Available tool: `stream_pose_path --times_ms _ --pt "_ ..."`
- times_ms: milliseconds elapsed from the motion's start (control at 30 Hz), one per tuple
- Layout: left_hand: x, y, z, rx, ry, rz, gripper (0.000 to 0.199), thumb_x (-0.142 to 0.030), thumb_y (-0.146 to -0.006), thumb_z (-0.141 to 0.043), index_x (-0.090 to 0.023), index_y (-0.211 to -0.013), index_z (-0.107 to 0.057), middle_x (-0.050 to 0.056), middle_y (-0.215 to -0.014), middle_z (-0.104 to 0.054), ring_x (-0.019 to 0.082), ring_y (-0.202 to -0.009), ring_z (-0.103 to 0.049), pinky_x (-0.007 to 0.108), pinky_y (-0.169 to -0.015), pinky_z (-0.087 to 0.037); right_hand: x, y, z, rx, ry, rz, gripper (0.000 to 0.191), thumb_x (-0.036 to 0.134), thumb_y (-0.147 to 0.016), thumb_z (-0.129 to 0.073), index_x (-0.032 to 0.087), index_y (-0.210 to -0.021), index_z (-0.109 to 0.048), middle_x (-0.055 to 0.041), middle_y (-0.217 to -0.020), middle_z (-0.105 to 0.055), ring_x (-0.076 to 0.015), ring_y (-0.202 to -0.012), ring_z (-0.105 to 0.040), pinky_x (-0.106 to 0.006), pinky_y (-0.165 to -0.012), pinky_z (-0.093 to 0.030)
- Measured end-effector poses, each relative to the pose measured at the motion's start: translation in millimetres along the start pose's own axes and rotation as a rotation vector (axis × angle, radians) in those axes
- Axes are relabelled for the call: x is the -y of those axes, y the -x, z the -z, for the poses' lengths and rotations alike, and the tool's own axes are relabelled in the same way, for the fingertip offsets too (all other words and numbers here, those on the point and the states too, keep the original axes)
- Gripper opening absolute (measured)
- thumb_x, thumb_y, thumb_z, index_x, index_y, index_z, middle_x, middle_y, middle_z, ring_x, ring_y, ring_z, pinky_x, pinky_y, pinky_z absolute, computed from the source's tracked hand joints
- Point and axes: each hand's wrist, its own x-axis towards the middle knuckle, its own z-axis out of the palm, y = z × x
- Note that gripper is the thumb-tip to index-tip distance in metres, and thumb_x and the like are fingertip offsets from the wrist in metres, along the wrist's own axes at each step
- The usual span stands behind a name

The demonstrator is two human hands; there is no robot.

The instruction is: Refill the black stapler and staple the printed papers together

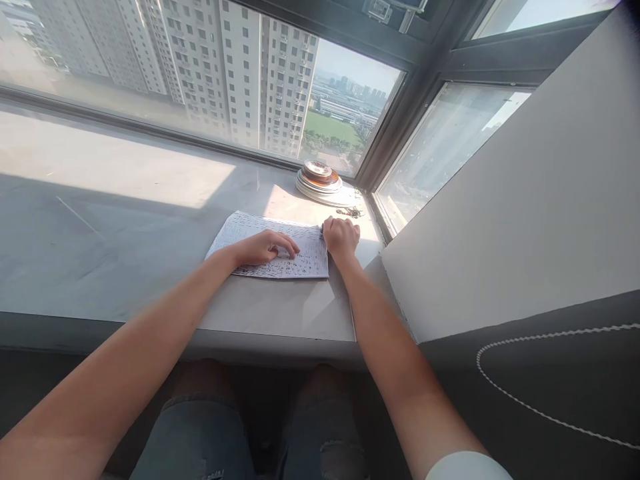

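Observation:
A white paper pad or booklet (307,263) covered in dark handwriting lies on the window sill in front of me. My left hand (263,248) rests on it, palm down, with the fingers stretched toward the right and slightly bent; nothing is in it. At the pad's right edge my right hand (341,237) is closed in a fist. A small dark thing (322,231) shows at the fist's left side, mostly hidden by the fingers, and I cannot make out its kind.
A stack of round plate-like pieces (320,183), white and amber, stands in the window corner. Beside it lies a small dark tangle (350,213), perhaps keys or a chain. The sill (125,247) ends at my knees. A white wall (510,213) rises right; a beaded cord (545,417) hangs there.

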Motion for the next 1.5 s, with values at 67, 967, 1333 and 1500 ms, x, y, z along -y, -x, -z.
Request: stream_pose_path --times_ms 67,967,1333,1500 --pt "-0.4 0.1 0.2 -0.001 0.009 0.000 0.048 -0.001 -0.080 -0.050 -0.026 -0.105 -0.082 0.004 -0.127 -0.075 0.023 -0.117 -0.069 0.032 -0.086 -0.056 -0.7 -0.1 0.1 0.002 -0.010 0.007 0.058 0.028 -0.109 -0.029 0.021 -0.054 -0.047 -0.0082 -0.065 -0.060 -0.0274 -0.088 -0.062 -0.048 -0.095 -0.041" --pt "0.8 1.4 -4.3 -0.015 0.024 -0.003 0.052 0.002 -0.076 -0.047 -0.026 -0.104 -0.082 0.003 -0.127 -0.075 0.022 -0.118 -0.068 0.035 -0.098 -0.055 0.3 3.9 -9.8 -0.050 0.106 0.109 0.059 0.031 -0.109 -0.028 0.020 -0.065 -0.066 -0.0142 -0.084 -0.067 -0.0336 -0.098 -0.059 -0.055 -0.093 -0.038" --pt "-0.4 1.5 -3.3 -0.022 0.033 0.002 0.050 0.002 -0.077 -0.047 -0.025 -0.103 -0.081 0.003 -0.126 -0.075 0.021 -0.118 -0.068 0.035 -0.098 -0.054 3.6 3.6 -15.0 -0.059 0.095 0.069 0.055 0.030 -0.108 -0.031 0.020 -0.065 -0.063 -0.0143 -0.084 -0.068 -0.0333 -0.100 -0.060 -0.056 -0.096 -0.038" --pt "-1.7 0.9 -1.8 -0.010 0.045 0.018 0.046 -0.001 -0.080 -0.050 -0.025 -0.104 -0.082 0.005 -0.127 -0.075 0.023 -0.119 -0.068 0.034 -0.093 -0.056 -12.0 -4.7 -7.2 -0.103 -0.140 -0.126 0.062 0.029 -0.110 -0.019 0.025 -0.053 -0.046 -0.0089 -0.069 -0.063 -0.0307 -0.098 -0.064 -0.052 -0.099 -0.040"
